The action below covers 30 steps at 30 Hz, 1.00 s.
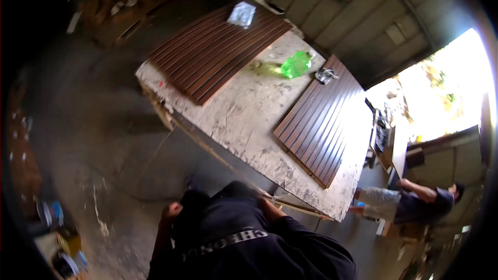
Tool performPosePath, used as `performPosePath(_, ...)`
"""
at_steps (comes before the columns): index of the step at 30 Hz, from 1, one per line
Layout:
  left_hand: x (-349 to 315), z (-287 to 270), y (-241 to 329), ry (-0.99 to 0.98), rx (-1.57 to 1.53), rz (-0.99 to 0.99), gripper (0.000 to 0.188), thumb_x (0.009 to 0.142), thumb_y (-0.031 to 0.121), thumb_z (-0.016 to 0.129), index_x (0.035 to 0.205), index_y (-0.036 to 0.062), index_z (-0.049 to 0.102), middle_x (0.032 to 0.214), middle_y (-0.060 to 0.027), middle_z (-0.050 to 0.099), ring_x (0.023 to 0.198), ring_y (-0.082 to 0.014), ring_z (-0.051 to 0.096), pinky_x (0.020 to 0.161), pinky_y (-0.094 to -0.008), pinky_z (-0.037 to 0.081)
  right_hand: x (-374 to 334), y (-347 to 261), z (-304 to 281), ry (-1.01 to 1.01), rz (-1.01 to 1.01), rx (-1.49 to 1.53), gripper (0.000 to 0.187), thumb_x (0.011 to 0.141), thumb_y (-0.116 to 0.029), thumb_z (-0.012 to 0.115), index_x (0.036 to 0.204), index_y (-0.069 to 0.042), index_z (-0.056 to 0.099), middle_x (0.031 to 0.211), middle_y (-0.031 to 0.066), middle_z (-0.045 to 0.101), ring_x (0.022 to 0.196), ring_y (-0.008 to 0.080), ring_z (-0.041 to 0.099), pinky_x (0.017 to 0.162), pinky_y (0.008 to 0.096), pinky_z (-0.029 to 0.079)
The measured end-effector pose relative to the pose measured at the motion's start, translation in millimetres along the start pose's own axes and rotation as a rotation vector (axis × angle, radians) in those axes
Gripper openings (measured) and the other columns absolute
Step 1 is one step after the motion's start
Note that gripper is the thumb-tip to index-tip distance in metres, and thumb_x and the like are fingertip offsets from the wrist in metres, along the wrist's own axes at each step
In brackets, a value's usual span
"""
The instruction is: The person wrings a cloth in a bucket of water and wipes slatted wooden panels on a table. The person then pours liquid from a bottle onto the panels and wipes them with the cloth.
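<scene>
My left hand [171, 210] hangs beside my dark clothing, away from the table, its fingers too blurred to read. Close to the near edge of the white, paint-stained table [244, 129] is my right hand [263, 203], largely hidden against my clothes. Two brown slatted panels lie flat on that table: the left panel [212, 46] carries a clear plastic packet [242, 14], and the right panel [322, 124] has a crumpled silvery wad [326, 75] at its far left edge. A translucent green plastic bottle [296, 65] lies between the panels. Neither hand touches a panel.
A person [415, 199] in a dark shirt and light shorts stands beyond the table's right end, near a workbench [398, 150]. Containers [49, 213] and boxes stand on the floor at lower left. Cardboard [111, 13] lies at far left. Bright daylight enters through an opening at right.
</scene>
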State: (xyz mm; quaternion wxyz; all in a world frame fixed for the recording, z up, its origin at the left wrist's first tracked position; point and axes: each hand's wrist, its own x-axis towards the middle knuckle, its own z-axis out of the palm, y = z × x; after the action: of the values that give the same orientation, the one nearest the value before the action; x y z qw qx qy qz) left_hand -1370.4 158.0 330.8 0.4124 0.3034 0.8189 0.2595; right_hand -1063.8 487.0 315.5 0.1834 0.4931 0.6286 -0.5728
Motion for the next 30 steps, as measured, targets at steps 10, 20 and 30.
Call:
performPosePath(10,55,-232,-202,0.193,-0.010,-0.173,0.026,0.085,0.023,0.060,0.102,0.0032,0.061,0.103,-0.0115,0.062,0.091,-0.0226,0.061,0.079,-0.0342,0.048,11,-404,84,-0.374,-0.824,-0.361,0.060,0.089,-0.051,0.048,0.125,-0.003,0.052,0.121,0.0177,0.056,0.112,0.0300,0.053,0.097,0.0373,0.040)
performPosePath(20,116,-465,-172,0.664,0.587,0.200,0.014,0.086,0.017,0.060,0.094,0.0065,0.062,0.085,-0.0099,0.065,0.083,-0.0207,0.063,0.076,-0.0314,0.049,193,-675,208,-0.563,-1.213,-0.163,0.046,0.086,-0.036,0.060,0.124,-0.011,0.054,0.126,0.0126,0.055,0.111,0.0290,0.056,0.092,0.0368,0.045)
performPosePath(30,122,-444,-237,0.275,-0.141,-0.741,0.014,0.082,0.017,0.057,0.074,0.0051,0.060,0.067,-0.0084,0.056,0.057,-0.0241,0.052,0.052,-0.0382,0.042,492,-813,187,-0.267,-1.029,0.098,0.050,0.077,-0.037,0.068,0.121,-0.016,0.059,0.105,0.0131,0.065,0.087,0.0285,0.063,0.078,0.0309,0.052)
